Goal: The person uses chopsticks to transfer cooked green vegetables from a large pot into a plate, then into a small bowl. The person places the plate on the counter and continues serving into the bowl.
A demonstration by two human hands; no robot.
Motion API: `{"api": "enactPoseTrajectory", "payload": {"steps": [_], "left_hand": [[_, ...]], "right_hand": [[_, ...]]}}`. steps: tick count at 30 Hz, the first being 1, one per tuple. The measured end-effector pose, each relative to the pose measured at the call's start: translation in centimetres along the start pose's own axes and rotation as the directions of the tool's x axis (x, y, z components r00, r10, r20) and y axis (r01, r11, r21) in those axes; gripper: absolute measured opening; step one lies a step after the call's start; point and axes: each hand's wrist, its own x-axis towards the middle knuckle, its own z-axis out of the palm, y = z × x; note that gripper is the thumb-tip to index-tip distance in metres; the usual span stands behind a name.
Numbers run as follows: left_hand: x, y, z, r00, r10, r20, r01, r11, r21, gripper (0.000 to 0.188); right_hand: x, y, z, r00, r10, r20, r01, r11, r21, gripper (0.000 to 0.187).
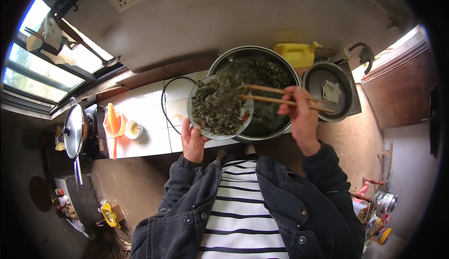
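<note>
My left hand (192, 142) grips the near-left rim of a white plate (231, 133) with red decoration. A heap of dark green chopped leaves (213, 115) covers most of the plate, which overlaps the left side of a large metal basin (252, 48). More wet dark leaves (269, 72) lie in the basin, with dark liquid toward its near side. In my right hand (303, 118) is a pair of long wooden chopsticks (267, 98), pointing left. Their tips meet a motion-blurred clump of leaves above the plate's far right side.
Behind the basin stands a yellow jug (294, 54). A sink (343, 102) holding a pale cloth (330, 91) is to the right. Leftward on the tiled counter (152, 141) are a black cord loop (163, 101), a small bowl (134, 129), an orange container (113, 122) and a lidded pan (74, 130).
</note>
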Motion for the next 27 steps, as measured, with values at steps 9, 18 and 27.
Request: {"api": "enactPoseTrajectory", "payload": {"steps": [9, 18, 27], "left_hand": [[-0.4, -0.3, -0.2, 0.998, -0.043, 0.041, 0.043, 0.999, -0.008, 0.045], [-0.7, -0.4, -0.5, 0.998, -0.041, 0.054, 0.042, 0.999, -0.012, 0.044], [-0.7, -0.7, -0.9, 0.999, -0.038, 0.032, 0.038, 0.999, 0.004, 0.044]], "right_hand": [[-0.4, -1.3, 1.0, 0.992, -0.059, 0.111, 0.081, 0.974, -0.213, 0.037], [0.5, -3.2, 0.8, 0.987, -0.126, 0.101, 0.147, 0.961, -0.233, 0.037], [0.6, -2.2, -2.1, 0.998, -0.054, 0.014, 0.054, 0.998, -0.032, 0.038]]}}
